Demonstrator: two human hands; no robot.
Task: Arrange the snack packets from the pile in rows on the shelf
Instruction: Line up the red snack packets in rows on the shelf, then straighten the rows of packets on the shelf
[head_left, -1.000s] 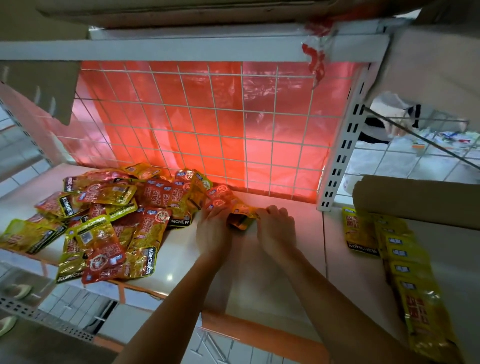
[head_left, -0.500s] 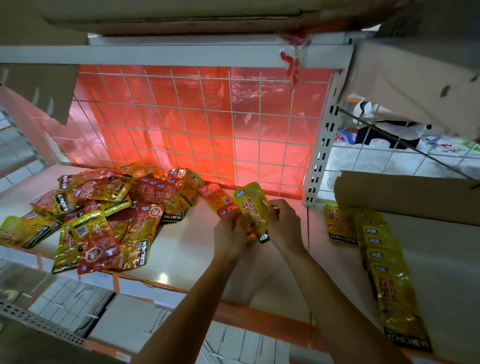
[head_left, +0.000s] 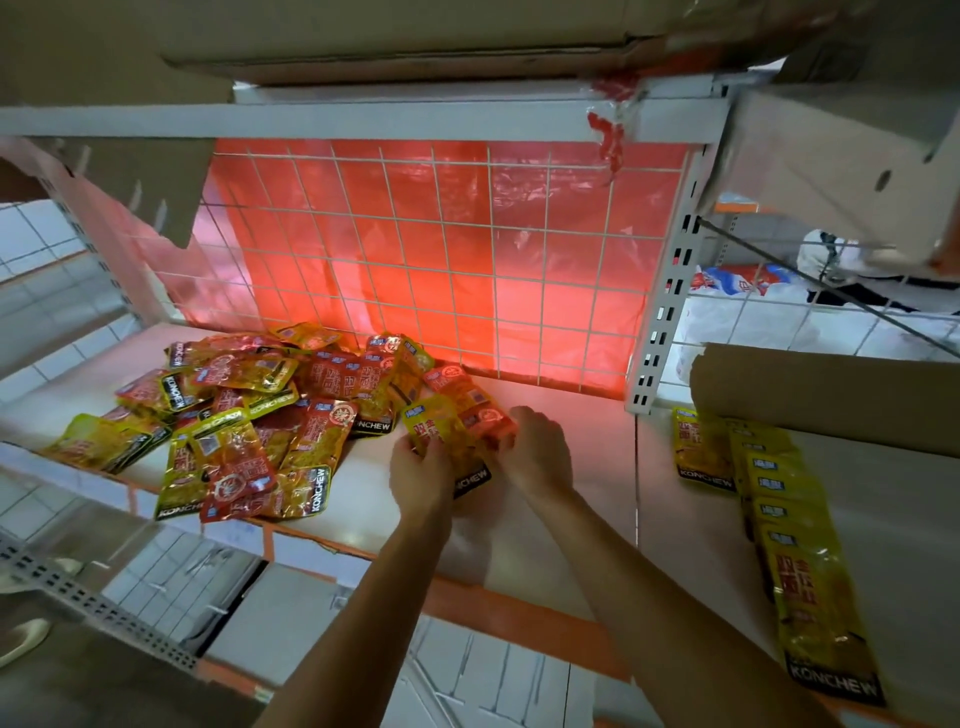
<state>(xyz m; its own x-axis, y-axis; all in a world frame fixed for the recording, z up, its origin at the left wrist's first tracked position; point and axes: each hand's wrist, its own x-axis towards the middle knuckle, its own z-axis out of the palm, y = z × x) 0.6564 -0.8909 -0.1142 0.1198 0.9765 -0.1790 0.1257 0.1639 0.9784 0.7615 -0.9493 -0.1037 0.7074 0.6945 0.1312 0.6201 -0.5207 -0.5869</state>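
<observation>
2 bare forearms reach up from the bottom of the frame and meet just below the centre. The left hand (head_left: 420, 470) has its fingers curled round the left edge of a yellow packet (head_left: 439, 435). The right hand (head_left: 537, 453) closes on the packet's other side, knuckles up, its fingertips hidden against the foil. So both hands are clamped on that 1 packet, held low over the white shelf (head_left: 571, 525). Whether it touches the board I cannot tell.

The packet's long axis runs from upper left to lower right of the frame. The black KONCHEW band is at the near end and the small blue label at the far end. A red packet (head_left: 485, 415) sits just behind it, touching the right hand's fingers.

At the right side of the frame a row of yellow packets (head_left: 795, 561) lies overlapped like tiles. Each is lengthwise down the frame with its dark band toward the near edge — the row's far end slips under a brown cardboard roll (head_left: 831, 389).

Left of centre the pile (head_left: 249, 421) sprawls in a loose heap of red and yellow packets pointing every way.

Farther back stands a white wire grid (head_left: 462, 249) with red plastic sheeting (head_left: 545, 291) glowing behind it. A slotted white upright (head_left: 662, 332) stands at its right, and cardboard boxes (head_left: 363, 36) sit overhead.
</observation>
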